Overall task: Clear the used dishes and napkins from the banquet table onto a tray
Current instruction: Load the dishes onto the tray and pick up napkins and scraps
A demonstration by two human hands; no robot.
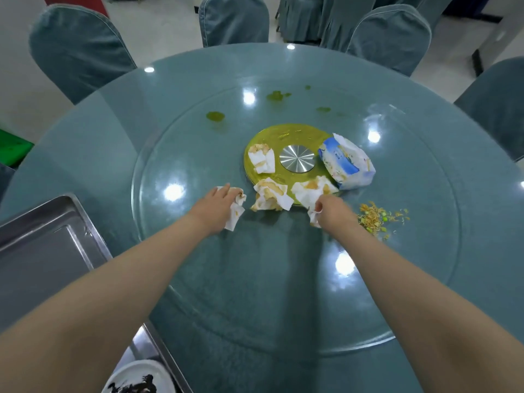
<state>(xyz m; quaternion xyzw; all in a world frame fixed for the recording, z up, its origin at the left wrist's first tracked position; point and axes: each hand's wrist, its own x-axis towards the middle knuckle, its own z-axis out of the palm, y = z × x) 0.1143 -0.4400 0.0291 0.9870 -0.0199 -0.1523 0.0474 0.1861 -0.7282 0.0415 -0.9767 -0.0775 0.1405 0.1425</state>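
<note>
My left hand (217, 204) grips a stained white napkin (236, 212) on the glass turntable (425, 251). My right hand (333, 212) pinches the near edge of another stained napkin (312, 191) that lies partly on the yellow-green centre disc (295, 134). Between my hands lies a crumpled stained napkin (270, 195). A fourth napkin (262, 158) rests on the disc, left of the metal hub (297, 159). A blue and white tissue packet (347, 163) sits at the disc's right edge. The steel tray (42, 222) stands at the table's near left.
Food scraps (381, 217) lie on the turntable right of my right hand. Green sauce spots (215, 116) mark the glass farther back. A white dish with dark remains (139, 378) sits at the bottom left. Covered chairs (76, 49) ring the round table.
</note>
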